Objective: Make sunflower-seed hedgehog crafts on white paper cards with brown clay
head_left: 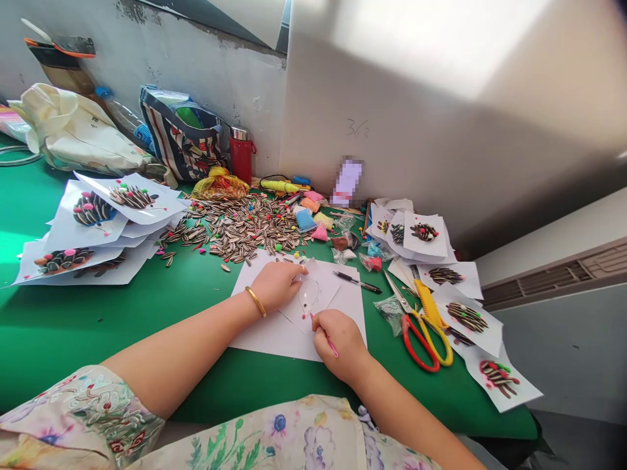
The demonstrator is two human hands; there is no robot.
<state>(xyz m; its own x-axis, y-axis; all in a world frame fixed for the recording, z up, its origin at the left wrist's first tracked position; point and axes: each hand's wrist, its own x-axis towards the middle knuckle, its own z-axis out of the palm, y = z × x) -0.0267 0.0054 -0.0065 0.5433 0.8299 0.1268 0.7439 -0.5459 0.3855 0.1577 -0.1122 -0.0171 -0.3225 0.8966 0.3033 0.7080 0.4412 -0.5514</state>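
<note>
A small white paper card (pixel 321 295) with a drawn outline, a dark dot and pink-red dots lies on larger white paper (pixel 264 336). My left hand (pixel 278 285), wearing a gold bangle, rests at the card's upper left with its fingers curled in and pressed on its edge. My right hand (pixel 340 343) is closed around a thin pink stick (pixel 332 347). One end of the stick reaches the drawing beside a pink-red dot. A black pen (pixel 357 282) lies on the paper, right of the drawing.
Sunflower seeds (pixel 245 225) are heaped behind the paper, near colored clay packets (pixel 306 220). Scissors (pixel 416 323) and a yellow cutter (pixel 430 297) lie right. Seed-decorated cards (pixel 467 316) stand in piles on both sides. A red flask (pixel 241 156) and bags (pixel 181 134) line the wall.
</note>
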